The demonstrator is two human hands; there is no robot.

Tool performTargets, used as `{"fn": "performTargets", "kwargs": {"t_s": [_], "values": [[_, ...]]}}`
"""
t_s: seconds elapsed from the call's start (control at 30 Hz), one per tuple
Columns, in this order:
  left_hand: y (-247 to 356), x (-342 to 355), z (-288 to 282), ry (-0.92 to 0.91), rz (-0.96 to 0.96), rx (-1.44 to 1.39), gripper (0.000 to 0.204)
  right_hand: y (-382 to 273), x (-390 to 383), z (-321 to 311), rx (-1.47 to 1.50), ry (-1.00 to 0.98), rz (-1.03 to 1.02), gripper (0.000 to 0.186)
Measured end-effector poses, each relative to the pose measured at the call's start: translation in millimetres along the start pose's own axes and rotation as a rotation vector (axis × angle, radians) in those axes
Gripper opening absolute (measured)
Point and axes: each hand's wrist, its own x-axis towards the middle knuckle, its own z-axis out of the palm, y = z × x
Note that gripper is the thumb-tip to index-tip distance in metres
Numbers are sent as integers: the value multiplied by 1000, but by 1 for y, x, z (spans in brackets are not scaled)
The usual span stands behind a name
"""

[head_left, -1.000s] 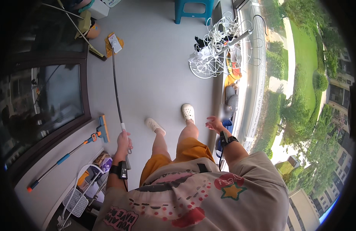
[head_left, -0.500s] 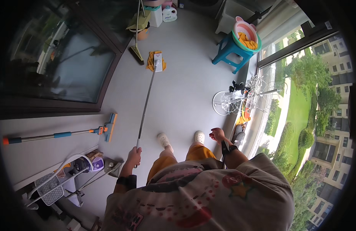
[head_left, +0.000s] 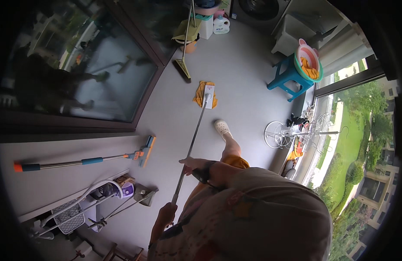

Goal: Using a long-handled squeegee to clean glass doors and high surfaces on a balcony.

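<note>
A squeegee (head_left: 144, 151) with a metal pole and blue and orange sleeves lay on the smooth grey floor (head_left: 248, 61). The left hand (head_left: 166, 215) wrapped the grip end of one thin metal mop (head_left: 193, 137); the right hand (head_left: 193, 164) closed around its shaft higher up. Its flat white head pressed one crumpled yellow cloth (head_left: 201, 94). One blue plastic stool (head_left: 288, 78) stood far right.
</note>
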Motion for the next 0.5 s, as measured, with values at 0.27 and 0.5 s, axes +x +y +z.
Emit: {"fn": "performTargets", "kwargs": {"t_s": [0.27,0.5], "values": [[-9,-23,3,10,-435,-521,30,-71,1,-4,772,251,262,11],[90,64,-68,43,-268,-237,23,-153,-4,-91,647,271,214,18]]}}
